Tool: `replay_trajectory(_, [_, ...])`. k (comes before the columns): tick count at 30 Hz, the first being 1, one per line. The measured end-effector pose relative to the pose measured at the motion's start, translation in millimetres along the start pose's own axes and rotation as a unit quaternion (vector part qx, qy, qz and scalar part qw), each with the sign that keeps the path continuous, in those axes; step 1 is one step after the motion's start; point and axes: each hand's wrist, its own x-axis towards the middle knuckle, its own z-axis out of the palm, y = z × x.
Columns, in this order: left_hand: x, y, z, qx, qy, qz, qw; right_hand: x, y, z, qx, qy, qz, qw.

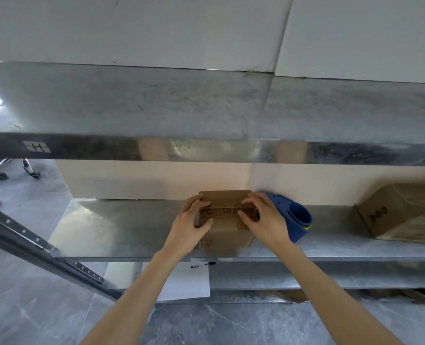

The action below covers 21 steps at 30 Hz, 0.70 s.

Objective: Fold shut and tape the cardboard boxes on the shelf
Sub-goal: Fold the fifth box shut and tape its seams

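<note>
A small brown cardboard box stands on the middle metal shelf, its top flaps folded down and meeting at a seam with printed letters. My left hand grips the box's left top edge, fingers over the flaps and thumb on the front face. My right hand grips the right top edge in the same way. A blue tape dispenser lies on the shelf just right of the box, behind my right hand.
A second cardboard box lies tilted at the shelf's right end. The upper shelf's front rail overhangs the work area. A white sheet with a pen sits on the lower level. Chair wheels stand on the floor at left.
</note>
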Motion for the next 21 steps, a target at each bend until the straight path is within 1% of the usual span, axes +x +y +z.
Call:
replay_trajectory(3, [2.5, 9.1, 6.0, 0.075, 0.049, -0.006, 0.996, 1.2, -6.2, 2.2, -0.033, 0.005, -0.002, 0.999])
replay_trajectory(6, [9.6, 16.0, 13.5, 0.113, 0.082, -0.004, 0.99, 3.6, -7.9, 10.3, -0.085, 0.015, -0.051, 0.995])
replay_trajectory(8, [10.4, 14.7, 18.9, 0.109, 0.081, 0.005, 0.991, 3.2, -6.7, 17.3, -0.086, -0.019, -0.079, 0.993])
replay_trajectory(10, [8.1, 9.2, 21.4, 0.098, 0.066, 0.012, 0.993, 0.9, -4.3, 23.2, -0.067, -0.053, -0.082, 0.993])
replay_trajectory(11, [6.4, 5.9, 21.5, 0.094, 0.053, 0.017, 0.994, -0.4, -2.9, 25.0, -0.066, -0.057, -0.082, 0.993])
replay_trajectory(15, [2.0, -0.5, 19.1, 0.101, 0.01, 0.027, 0.994, -3.3, -3.7, 26.5, -0.054, -0.036, -0.084, 0.994])
replay_trajectory(21, [-0.5, 1.8, 21.9, 0.071, 0.02, 0.018, 0.997, -2.4, -2.7, 29.9, -0.08, -0.017, -0.086, 0.993])
